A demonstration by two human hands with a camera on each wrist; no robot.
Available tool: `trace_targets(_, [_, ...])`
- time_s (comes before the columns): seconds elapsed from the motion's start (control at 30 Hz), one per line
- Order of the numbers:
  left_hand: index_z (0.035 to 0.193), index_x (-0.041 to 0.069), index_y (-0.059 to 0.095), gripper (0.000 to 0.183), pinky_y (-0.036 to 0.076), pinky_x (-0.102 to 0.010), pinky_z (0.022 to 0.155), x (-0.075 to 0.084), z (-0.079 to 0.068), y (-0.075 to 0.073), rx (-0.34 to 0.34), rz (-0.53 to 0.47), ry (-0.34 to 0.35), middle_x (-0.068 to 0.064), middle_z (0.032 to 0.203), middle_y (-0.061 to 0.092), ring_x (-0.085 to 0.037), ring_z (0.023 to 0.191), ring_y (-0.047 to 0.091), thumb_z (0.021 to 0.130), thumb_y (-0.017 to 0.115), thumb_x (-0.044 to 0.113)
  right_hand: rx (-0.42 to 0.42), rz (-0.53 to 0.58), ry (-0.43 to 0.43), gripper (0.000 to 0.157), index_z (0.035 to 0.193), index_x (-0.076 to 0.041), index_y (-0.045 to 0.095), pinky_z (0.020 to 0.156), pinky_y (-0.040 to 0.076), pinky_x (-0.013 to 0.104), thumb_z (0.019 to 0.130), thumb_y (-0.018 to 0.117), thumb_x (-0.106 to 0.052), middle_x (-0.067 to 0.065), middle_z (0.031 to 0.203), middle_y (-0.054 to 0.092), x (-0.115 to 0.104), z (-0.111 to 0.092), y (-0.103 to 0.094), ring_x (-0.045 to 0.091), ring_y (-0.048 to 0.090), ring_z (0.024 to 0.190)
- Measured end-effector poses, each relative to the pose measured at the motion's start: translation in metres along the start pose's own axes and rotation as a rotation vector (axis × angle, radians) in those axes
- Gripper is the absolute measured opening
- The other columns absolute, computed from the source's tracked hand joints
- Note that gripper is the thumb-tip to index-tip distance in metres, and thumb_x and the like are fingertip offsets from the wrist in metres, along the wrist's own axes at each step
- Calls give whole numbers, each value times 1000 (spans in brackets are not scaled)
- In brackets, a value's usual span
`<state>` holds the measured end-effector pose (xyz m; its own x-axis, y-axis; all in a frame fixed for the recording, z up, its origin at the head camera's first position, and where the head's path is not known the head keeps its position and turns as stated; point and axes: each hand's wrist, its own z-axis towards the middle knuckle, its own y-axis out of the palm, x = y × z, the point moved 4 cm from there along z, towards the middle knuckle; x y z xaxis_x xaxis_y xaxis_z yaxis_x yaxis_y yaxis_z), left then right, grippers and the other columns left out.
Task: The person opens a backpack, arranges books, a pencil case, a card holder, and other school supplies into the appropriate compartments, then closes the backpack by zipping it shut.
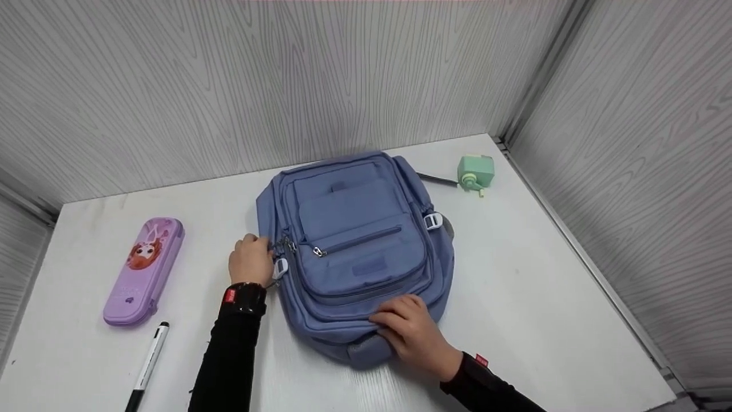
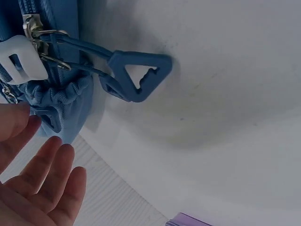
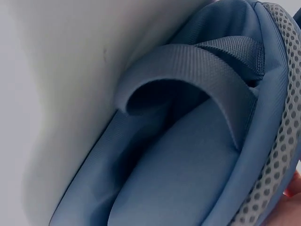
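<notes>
A blue backpack [image 1: 354, 229] lies front side up on the white table, with zips across its front and white buckles at its sides. My left hand [image 1: 251, 260] is at its left side. In the left wrist view, thumb and index finger pinch a small blue zipper pull [image 2: 49, 120], while the other fingers stand loosely apart. Two triangular zipper pulls [image 2: 141, 77] hang on cords close by. My right hand [image 1: 414, 332] grips the backpack's near edge, fingers over the top. A grey webbing loop [image 3: 188, 66] and mesh-edged strap [image 3: 270, 179] show in the right wrist view.
Left of the backpack lies a purple pencil case [image 1: 143, 274] with a cartoon figure. A white marker with black ends [image 1: 150, 363] lies nearer. At the back right stands a green pencil sharpener-like box [image 1: 476, 170] beside a dark strap [image 1: 437, 179]. Grey wood-grain panels [image 1: 257, 86] enclose the table.
</notes>
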<state>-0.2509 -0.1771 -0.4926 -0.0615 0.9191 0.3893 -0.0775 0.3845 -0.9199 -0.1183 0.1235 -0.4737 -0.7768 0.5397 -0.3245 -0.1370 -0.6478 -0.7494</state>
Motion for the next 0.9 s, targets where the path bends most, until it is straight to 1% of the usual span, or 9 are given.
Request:
trace_targets(0.1, [108,-7,64,22,51,-58,83,-1,-1,0,-3,10,-14,-30,112,63,-46,101,60,94,61,10,22,-9,4,22,105,-15,72,90,42,34,84,74,-10,0,103,67,3,-3,-3,14,61,99])
trace_targets(0.2, [104,-7,62,20,51,-59,81,-1,-3,0,-3,7,-8,-30,109,63,-46,99,60,92,62,9,43,-12,4,23,106,-14,72,89,43,34,83,75,-10,1,102,67,5,-5,-5,15,61,98])
trace_targets(0.27, [103,-8,60,20,51,-59,80,1,-5,-1,7,3,7,-31,107,64,-47,97,60,91,62,8,43,-13,10,23,106,-15,72,88,44,34,83,75,-11,1,102,67,7,-5,-5,15,61,98])
trace_targets(0.43, [94,-7,60,16,52,-58,72,5,-11,-7,39,3,71,-31,91,68,-47,84,64,88,64,6,41,-20,15,24,106,-15,72,86,45,33,83,75,-12,1,101,67,8,-6,-5,15,61,96])
trace_targets(0.53, [86,-4,60,12,51,-56,67,12,-20,-12,63,-7,116,-26,81,69,-43,74,64,86,66,6,55,-15,6,26,105,-15,72,84,45,34,80,77,-11,1,101,66,9,-7,-4,15,61,95])
trace_targets(0.63, [81,-1,60,10,49,-52,61,21,-32,-16,101,-20,157,-21,76,68,-39,69,63,85,69,4,55,-13,13,24,105,-15,72,83,44,34,81,77,-11,2,101,66,10,-8,-3,16,61,95])
trace_targets(0.7, [80,0,60,10,48,-52,59,25,-40,-18,124,-24,178,-19,73,67,-39,67,63,83,69,3,57,-13,11,24,105,-14,72,83,44,34,82,76,-10,2,101,66,10,-8,-3,16,60,95])
trace_targets(0.8, [80,2,59,11,48,-49,56,27,-54,-19,134,-38,191,-17,72,66,-38,65,62,82,70,2,53,-18,14,22,105,-14,72,83,44,33,83,75,-12,2,101,66,10,-8,-3,16,60,95])
trace_targets(0.9, [77,4,57,14,46,-47,55,30,-69,-21,127,-56,190,-14,70,65,-35,64,62,81,71,2,57,-13,11,24,105,-15,72,82,43,33,82,76,-11,2,101,66,10,-8,-3,16,60,95])
